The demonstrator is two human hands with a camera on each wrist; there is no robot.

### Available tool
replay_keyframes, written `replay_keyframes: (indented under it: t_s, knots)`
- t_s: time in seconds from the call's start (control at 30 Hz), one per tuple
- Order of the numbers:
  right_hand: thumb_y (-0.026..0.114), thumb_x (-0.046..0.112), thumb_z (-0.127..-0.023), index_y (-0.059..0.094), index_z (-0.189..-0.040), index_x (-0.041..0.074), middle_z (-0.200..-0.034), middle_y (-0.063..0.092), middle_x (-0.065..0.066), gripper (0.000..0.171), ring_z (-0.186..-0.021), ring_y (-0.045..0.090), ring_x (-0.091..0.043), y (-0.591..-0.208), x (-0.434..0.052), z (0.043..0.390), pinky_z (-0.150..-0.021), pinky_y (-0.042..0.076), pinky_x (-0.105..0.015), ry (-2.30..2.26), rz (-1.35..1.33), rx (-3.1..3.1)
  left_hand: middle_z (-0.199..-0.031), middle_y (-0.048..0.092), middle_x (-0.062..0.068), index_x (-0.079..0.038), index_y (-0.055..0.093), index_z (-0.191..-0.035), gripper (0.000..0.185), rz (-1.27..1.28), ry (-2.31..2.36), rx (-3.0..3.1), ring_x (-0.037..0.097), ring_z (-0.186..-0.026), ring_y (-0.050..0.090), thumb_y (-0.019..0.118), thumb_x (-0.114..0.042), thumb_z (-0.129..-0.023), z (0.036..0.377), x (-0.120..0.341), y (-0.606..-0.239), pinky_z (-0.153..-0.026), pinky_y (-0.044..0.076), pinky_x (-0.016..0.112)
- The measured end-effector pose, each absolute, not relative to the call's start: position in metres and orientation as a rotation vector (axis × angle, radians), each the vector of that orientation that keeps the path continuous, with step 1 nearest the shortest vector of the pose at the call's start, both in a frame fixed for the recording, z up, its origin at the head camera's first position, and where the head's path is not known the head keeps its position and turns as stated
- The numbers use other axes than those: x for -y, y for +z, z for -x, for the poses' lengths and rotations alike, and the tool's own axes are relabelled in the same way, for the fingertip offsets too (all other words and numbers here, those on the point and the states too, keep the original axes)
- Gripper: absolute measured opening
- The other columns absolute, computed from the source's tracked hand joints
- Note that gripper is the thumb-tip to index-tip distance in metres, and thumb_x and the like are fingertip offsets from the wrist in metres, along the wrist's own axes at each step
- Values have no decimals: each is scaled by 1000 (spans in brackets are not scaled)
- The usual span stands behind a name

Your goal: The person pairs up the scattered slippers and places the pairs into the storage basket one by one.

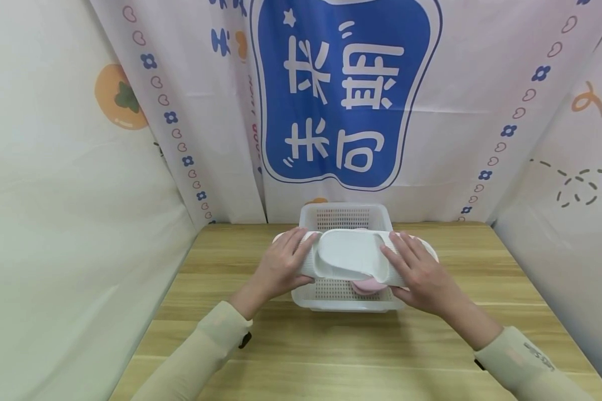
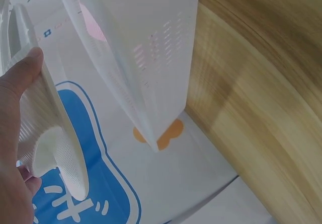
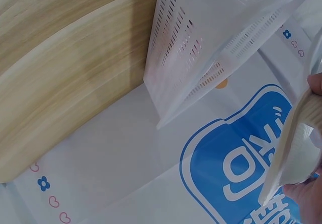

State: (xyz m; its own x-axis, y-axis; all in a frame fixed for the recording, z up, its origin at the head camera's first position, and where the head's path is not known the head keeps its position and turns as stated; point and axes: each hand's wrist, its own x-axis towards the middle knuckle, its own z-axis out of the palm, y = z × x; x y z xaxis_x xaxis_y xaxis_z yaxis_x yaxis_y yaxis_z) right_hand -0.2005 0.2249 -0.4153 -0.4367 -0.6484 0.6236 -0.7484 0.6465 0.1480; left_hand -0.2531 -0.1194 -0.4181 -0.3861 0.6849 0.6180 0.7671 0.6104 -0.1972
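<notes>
A pair of white slippers with ribbed straps is held above a white basket (image 1: 348,305), their heel ends overlapping and their open toes pointing outward. My left hand (image 1: 281,262) grips the left slipper (image 2: 70,168) around its strap, thumb on one side and fingertips at the other. At the opposite end, my right hand (image 1: 423,275) holds the right slipper (image 3: 284,156) by its strap in the same manner. Inside the basket lies something pink (image 1: 368,287), partly hidden under the slippers; its perforated walls show in both wrist views.
The basket stands on a wooden table (image 1: 301,351), close to its back edge. Behind it hangs a printed cloth (image 1: 221,111) with a blue panel and white characters. Pale cloth walls (image 1: 55,223) close off both sides.
</notes>
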Motion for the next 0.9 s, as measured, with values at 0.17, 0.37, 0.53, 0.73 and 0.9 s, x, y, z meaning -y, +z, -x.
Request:
replay_keyframes:
  t_s: [0.17, 0.37, 0.53, 0.73, 0.9]
  knots:
    - [84, 25, -61, 47, -138, -3, -140, 42, -31, 90, -125, 41, -50, -415, -223, 200, -100, 37, -64, 185, -1085, 2208, -134, 51, 21, -2, 46, -139, 106, 1140, -164, 2158, 37, -123, 50, 90, -50, -56, 253, 118, -417, -106, 39, 45]
    - [83, 25, -61, 46, -139, -2, -141, 42, -31, 90, -125, 41, -51, -416, -219, 201, -99, 38, -64, 182, -1101, 2201, -135, 51, 22, -2, 46, -140, 105, 1136, -179, 2156, 37, -123, 49, 90, -50, -57, 253, 116, -416, -106, 39, 46]
    - [82, 27, -63, 45, -140, -1, -141, 41, -30, 90, -125, 41, -51, -416, -216, 202, -99, 38, -64, 173, -1108, 2210, -136, 50, 21, -2, 47, -140, 102, 1127, -158, 2169, 36, -123, 49, 88, -51, -60, 251, 114, -415, -107, 39, 45]
    - [82, 27, -63, 45, -139, -1, -141, 42, -31, 89, -125, 41, -52, -417, -211, 202, -99, 38, -65, 177, -1120, 2200, -136, 50, 21, -2, 48, -139, 100, 1131, -150, 2167, 35, -123, 49, 88, -50, -61, 251, 113, -415, -107, 38, 44]
    - [83, 26, -61, 45, -139, -2, -140, 42, -32, 91, -125, 41, -52, -419, -209, 203, -98, 38, -65, 169, -1128, 2181, -136, 50, 22, -1, 47, -139, 103, 1126, -144, 2158, 36, -122, 50, 89, -51, -58, 250, 112, -416, -106, 39, 45]
